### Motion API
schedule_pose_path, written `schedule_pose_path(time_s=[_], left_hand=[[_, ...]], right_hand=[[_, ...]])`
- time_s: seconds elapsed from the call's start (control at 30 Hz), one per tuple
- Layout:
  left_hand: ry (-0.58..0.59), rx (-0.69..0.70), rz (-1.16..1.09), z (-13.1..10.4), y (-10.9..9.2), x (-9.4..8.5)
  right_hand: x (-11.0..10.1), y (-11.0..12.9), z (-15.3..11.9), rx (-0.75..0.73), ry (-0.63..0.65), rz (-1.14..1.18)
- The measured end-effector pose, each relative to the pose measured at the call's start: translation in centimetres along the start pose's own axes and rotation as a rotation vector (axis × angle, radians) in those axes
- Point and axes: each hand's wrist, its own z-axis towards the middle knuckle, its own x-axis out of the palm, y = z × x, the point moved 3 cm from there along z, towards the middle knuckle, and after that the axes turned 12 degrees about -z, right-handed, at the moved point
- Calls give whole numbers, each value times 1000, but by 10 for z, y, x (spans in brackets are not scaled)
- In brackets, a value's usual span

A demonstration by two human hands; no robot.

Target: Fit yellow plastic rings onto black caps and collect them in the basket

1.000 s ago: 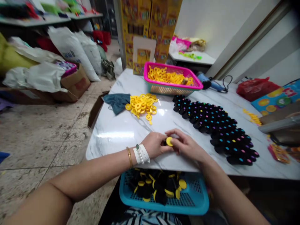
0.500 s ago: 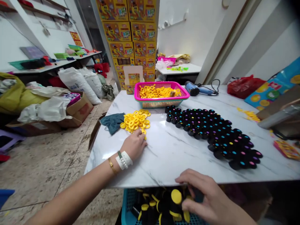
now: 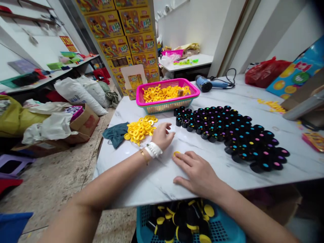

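Observation:
My left hand (image 3: 162, 134) hovers over the white marble table (image 3: 141, 179), fingers apart and empty, just right of a pile of yellow rings (image 3: 139, 128). My right hand (image 3: 196, 172) lies flat on the table, its fingertips next to a single yellow ring (image 3: 176, 154). A large cluster of upright black caps with coloured dots (image 3: 233, 136) stands to the right of both hands. Below the table edge a blue basket (image 3: 222, 233) holds several black pieces with yellow rings fitted.
A pink basket (image 3: 167, 101) of yellow rings stands at the back of the table, a blue hair dryer (image 3: 210, 83) beside it. A teal cloth (image 3: 115, 134) lies at the left edge. Yellow cartons (image 3: 121, 33), sacks and boxes fill the floor to the left.
My right hand rose from the blue basket and now rests on the table. My left hand left the ring pile and moved right; one yellow ring now lies between the hands.

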Motion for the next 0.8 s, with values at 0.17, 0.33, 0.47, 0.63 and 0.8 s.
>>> schedule_pose_path(time_s=[0.17,0.33,0.47,0.63,0.8], left_hand=[[-50,-11,36,47,7,33],[-51,-23,45,59,7,42],[14,-18,42,27,2,24],[203,74,-44,-49,-15,4],[224,120,-122,-83,-22,6]], right_hand=[[-3,13,-34,-80,0,6],[-7,23,-54,-243,-65,50],[-15,15,-47,-168,17,355],[-20,-23,-21,358,17,800],[0,-42,10,682,114,1176]])
